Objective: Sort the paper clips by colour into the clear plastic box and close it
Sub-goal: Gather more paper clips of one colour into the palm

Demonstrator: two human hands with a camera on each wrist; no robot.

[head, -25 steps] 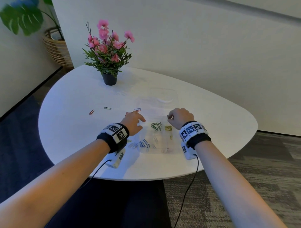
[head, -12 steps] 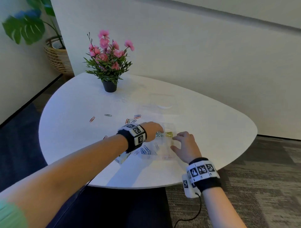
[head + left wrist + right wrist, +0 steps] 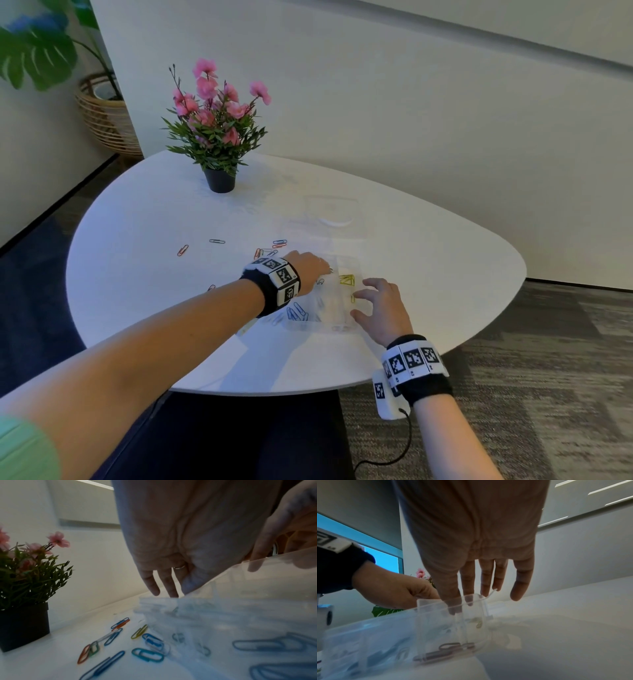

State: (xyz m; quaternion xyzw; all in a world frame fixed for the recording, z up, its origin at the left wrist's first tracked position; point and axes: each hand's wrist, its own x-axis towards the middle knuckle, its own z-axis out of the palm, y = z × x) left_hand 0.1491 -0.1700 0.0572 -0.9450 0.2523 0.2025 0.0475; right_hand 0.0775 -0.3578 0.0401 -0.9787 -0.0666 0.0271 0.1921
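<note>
Since a second ago both hands have shifted: the left hand (image 3: 310, 269) has crossed from the bare surface onto the clear plastic box (image 3: 337, 323), and the right hand (image 3: 383, 308) has drawn back from the box's far side to its near right edge.

From the head view, the box sits on the white surface (image 3: 428, 267) in front of the person, with yellow paper clips (image 3: 346, 279) in a right compartment and blue paper clips (image 3: 296, 312) in a near left one. The right hand's fingers are spread and loosely bent against the box's right wall. Loose clips, one of them an orange paper clip (image 3: 182, 250), lie on the surface to the left, and a potted pink flower plant (image 3: 215, 137) stands further back.

From the left wrist, the left hand's grip is slack, its fingers (image 3: 171, 585) straight, tips at the box's rim, holding nothing. Coloured clips lie scattered beside the box.

From the right wrist, the right hand's fingers (image 3: 485, 580) hang straight, with the thumb tip inside the box's rim; the grip closes round nothing.
</note>
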